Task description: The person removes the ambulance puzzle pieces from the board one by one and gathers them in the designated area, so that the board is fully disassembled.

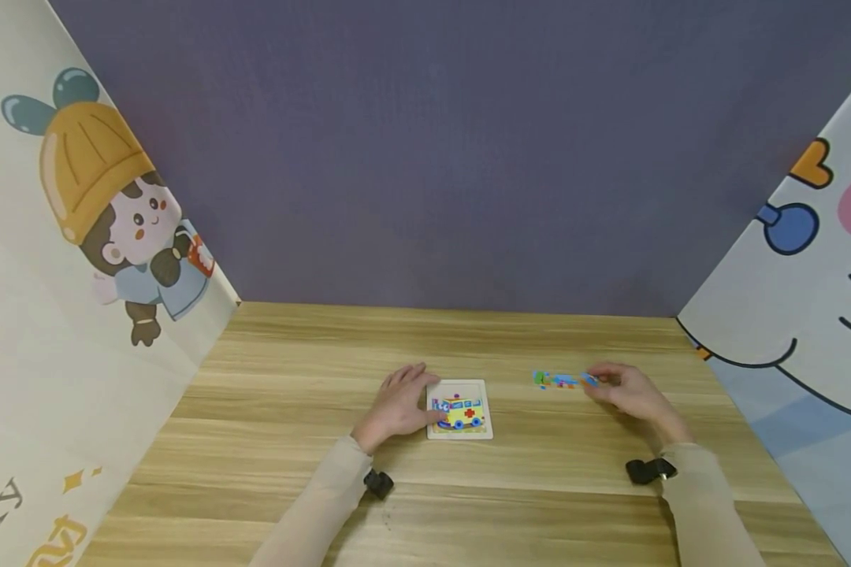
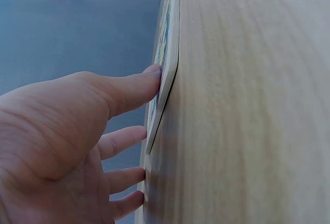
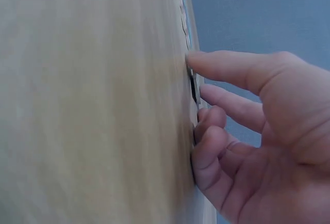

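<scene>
A square puzzle board (image 1: 477,390) with a white frame and a yellow ambulance picture lies flat on the table. My left hand (image 1: 397,405) is at its left edge, thumb resting on the picture and the other fingers stretched out. The left wrist view shows that thumb (image 2: 136,87) pressing on the face of the board. To the right lies a row of small colourful puzzle pieces (image 1: 560,380). My right hand (image 1: 633,394) pinches the piece at the row's right end between thumb (image 3: 221,64) and index finger; its other fingers curl against the table.
The wooden table (image 1: 510,512) ends at a dark grey-blue panel (image 1: 425,157) at the back. Cartoon-printed white panels stand at the left (image 1: 42,260) and right (image 1: 808,331). A small black camera sits on each wrist.
</scene>
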Motion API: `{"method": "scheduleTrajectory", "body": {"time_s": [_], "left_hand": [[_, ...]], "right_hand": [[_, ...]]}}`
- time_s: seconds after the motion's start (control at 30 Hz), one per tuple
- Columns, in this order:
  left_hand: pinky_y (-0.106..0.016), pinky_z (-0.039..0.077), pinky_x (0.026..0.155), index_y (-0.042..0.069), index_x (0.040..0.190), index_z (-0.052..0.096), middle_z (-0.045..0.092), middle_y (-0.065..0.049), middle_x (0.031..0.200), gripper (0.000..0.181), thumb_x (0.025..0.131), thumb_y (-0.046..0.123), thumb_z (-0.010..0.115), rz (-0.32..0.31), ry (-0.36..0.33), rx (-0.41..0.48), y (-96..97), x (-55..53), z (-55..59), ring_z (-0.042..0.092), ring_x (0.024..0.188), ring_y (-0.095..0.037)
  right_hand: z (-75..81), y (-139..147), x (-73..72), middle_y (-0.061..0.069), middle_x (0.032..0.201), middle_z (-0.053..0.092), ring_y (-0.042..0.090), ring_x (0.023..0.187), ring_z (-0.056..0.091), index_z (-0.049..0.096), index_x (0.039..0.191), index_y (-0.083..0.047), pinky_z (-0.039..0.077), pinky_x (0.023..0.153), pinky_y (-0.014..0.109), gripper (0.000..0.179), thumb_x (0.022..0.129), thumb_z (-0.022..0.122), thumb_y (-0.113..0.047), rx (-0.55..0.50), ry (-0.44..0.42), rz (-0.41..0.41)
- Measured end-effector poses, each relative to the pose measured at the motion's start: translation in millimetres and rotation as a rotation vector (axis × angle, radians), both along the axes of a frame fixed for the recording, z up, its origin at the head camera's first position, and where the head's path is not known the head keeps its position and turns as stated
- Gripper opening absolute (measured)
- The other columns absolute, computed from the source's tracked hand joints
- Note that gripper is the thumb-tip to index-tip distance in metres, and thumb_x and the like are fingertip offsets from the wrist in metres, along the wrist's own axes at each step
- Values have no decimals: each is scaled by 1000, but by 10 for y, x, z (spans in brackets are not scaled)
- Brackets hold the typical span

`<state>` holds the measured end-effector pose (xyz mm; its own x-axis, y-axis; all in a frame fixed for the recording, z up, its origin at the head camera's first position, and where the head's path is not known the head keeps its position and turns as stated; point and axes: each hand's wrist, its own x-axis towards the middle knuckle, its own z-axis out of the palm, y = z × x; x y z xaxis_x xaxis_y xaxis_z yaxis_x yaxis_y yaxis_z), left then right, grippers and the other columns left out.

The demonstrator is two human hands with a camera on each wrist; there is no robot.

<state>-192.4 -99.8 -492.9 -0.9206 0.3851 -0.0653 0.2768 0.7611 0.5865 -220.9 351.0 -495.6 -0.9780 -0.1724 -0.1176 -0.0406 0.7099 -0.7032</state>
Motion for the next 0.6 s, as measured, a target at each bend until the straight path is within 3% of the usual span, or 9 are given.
{"method": "scheduleTrajectory", "body": {"time_s": [0.13, 0.6], "left_hand": [[-65, 16, 132, 16, 152, 58, 34, -17, 173, 65, 96, 42, 78, -1, 7, 0, 1, -2, -6, 25, 161, -43], [-65, 15, 132, 16, 152, 58, 34, -18, 173, 65, 96, 41, 78, -1, 1, 7, 10, -3, -11, 25, 161, -44]], "right_hand": [[12, 17, -12, 33, 140, 56, 19, 89, 59, 56, 148, 4, 54, 61, 30, 62, 103, 71, -36, -6, -27, 27], [29, 11, -6, 34, 139, 54, 20, 89, 56, 55, 149, 4, 53, 60, 31, 60, 102, 73, -30, -12, -54, 41]]}}
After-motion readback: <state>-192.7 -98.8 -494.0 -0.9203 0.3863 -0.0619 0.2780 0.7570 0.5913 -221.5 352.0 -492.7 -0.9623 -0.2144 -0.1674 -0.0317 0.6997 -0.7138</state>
